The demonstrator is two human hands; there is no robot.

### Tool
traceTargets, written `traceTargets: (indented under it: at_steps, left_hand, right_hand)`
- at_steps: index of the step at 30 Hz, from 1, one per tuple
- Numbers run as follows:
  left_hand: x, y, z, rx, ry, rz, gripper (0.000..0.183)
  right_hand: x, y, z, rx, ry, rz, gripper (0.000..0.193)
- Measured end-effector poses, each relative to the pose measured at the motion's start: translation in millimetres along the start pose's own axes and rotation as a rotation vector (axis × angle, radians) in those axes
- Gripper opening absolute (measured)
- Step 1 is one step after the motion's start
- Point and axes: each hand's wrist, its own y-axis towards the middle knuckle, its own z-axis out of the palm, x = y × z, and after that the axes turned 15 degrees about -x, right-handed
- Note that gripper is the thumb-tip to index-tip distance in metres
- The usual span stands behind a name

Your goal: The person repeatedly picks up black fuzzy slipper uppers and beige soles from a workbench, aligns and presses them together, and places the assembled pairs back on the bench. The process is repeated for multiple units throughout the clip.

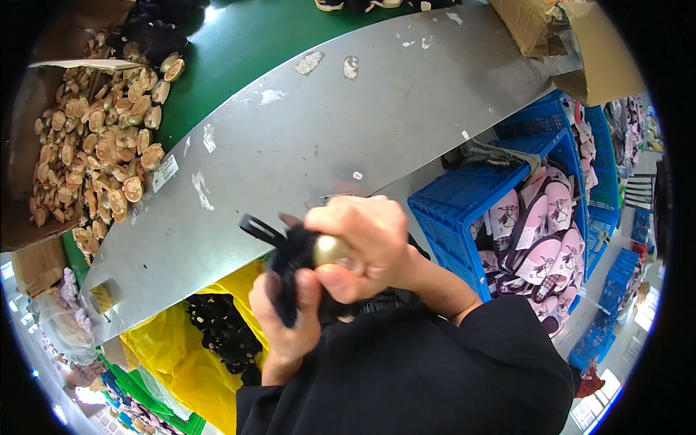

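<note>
Both my hands meet above the near edge of the metal table. My left hand [293,315] grips a small black fuzzy fabric piece [293,254], slightly blurred, with a black loop sticking out at its upper left. A shiny gold rounded form [330,251] sits against the fabric's right side. My right hand [373,239] is closed around that form, hiding most of it. Whether the form is partly inside the fabric I cannot tell. Below my left hand, a yellow plastic bag [170,370] holds many black pieces [221,330].
At the left, a carton [22,199] is heaped with tan and gold rounded forms [101,145]. A grey metal tabletop [319,138] borders a green surface [232,54]. Blue crates [464,199] with pink slippers [540,254] stand at the right, below a cardboard box [605,54].
</note>
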Motion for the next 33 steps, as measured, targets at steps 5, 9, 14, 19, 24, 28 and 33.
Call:
traceTargets:
  at_steps: [5, 9, 14, 19, 24, 28, 33]
  left_hand:
    - [-17.3, 8.0, 7.5, 0.135, -0.249, -0.179, 0.036]
    - [-19.3, 1.3, 14.3, 0.179, -0.521, -0.614, 0.064]
    - [-8.3, 2.1, 5.0, 0.276, -0.536, -0.791, 0.075]
    - [-8.8, 11.7, 5.9, 0.361, -0.378, -0.71, 0.068]
    - [-18.1, 10.9, 7.5, 0.281, -0.345, -0.419, 0.035]
    - [-13.8, 9.5, 4.8, 0.059, -0.167, -0.227, 0.045]
    - [-5.0, 21.3, 19.2, 0.062, -0.136, -0.114, 0.036]
  right_hand:
    - [23.1, 4.7, -24.8, 0.014, 0.235, 0.307, 0.039]
    - [24.5, 2.0, -19.5, -0.041, 0.367, 0.683, 0.038]
    - [22.6, -1.9, -13.4, -0.049, 0.407, 0.794, 0.047]
    - [7.2, -0.4, -7.1, -0.017, 0.347, 0.712, 0.046]
    - [-2.1, -16.3, -0.6, -0.113, 0.209, 0.321, 0.035]
    - [-4.0, -17.7, -6.1, -0.075, 0.332, 0.08, 0.049]
    - [-1.4, -2.3, -10.5, -0.109, 0.058, -0.018, 0.04]
